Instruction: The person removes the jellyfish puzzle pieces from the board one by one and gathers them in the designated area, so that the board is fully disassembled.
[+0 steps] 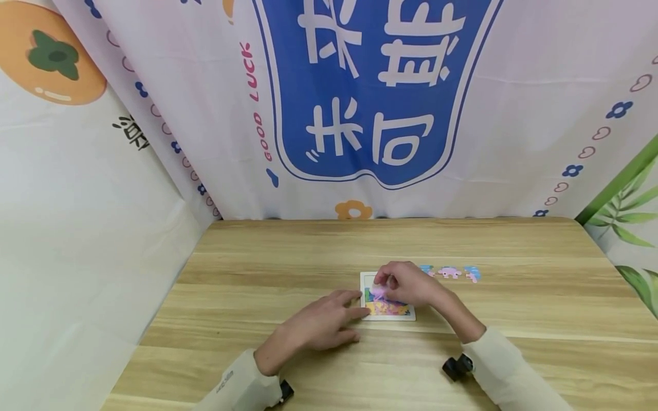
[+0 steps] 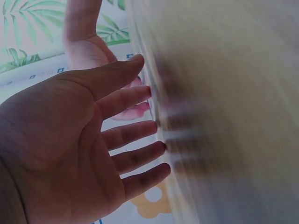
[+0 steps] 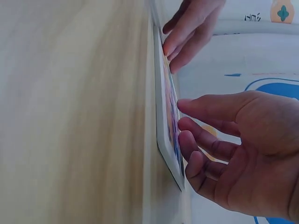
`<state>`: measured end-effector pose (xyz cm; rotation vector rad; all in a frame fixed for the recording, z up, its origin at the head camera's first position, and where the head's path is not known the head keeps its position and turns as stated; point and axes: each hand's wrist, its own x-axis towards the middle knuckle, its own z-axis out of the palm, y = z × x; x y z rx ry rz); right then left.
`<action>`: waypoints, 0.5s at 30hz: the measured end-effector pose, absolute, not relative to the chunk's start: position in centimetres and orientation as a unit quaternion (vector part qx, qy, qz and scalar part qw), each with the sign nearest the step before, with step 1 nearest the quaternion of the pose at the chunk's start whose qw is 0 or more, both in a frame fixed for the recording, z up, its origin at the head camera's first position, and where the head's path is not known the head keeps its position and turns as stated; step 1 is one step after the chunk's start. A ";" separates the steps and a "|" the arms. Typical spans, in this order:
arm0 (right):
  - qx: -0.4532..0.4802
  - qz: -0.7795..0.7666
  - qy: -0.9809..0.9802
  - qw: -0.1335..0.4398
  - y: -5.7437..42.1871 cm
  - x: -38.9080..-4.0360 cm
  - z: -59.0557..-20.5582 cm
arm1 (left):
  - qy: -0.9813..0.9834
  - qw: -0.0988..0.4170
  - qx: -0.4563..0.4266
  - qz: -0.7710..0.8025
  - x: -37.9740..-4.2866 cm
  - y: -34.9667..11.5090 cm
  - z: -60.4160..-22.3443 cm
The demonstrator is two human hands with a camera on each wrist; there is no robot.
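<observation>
A small jigsaw puzzle board [image 1: 390,313] with a white frame lies flat on the table, its lower part filled with a colourful picture. My left hand [image 1: 329,321] rests at the board's left edge, fingers fairly straight, two fingertips touching the frame. Over the board, my right hand [image 1: 409,283] has curled fingers, and its thumb and index finger pinch a pink puzzle piece [image 1: 378,291] at the picture's surface. The right wrist view shows those fingertips low against the board [image 3: 161,107]; the piece between them is largely hidden there.
Behind the right hand lie several loose puzzle pieces in a row, among them a pink piece [image 1: 449,272] and a blue-and-pink piece [image 1: 472,273]. The wooden table [image 1: 257,257] meets a printed cloth [image 1: 247,188] at its back edge.
</observation>
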<state>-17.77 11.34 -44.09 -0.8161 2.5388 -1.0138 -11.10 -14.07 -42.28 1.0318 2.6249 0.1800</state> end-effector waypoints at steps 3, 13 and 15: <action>-0.281 -0.349 0.882 0.147 10.6 -17.7 -44.0 | 0.919 0.156 0.357 0.061 -11.0 -14.2 -42.0; -0.260 -0.365 0.877 0.172 8.9 -17.3 -44.2 | 0.919 0.164 0.352 0.063 -10.9 -14.1 -41.7; -0.252 -0.367 0.878 0.172 8.8 -17.3 -44.3 | 0.920 0.161 0.353 0.062 -11.0 -14.1 -41.8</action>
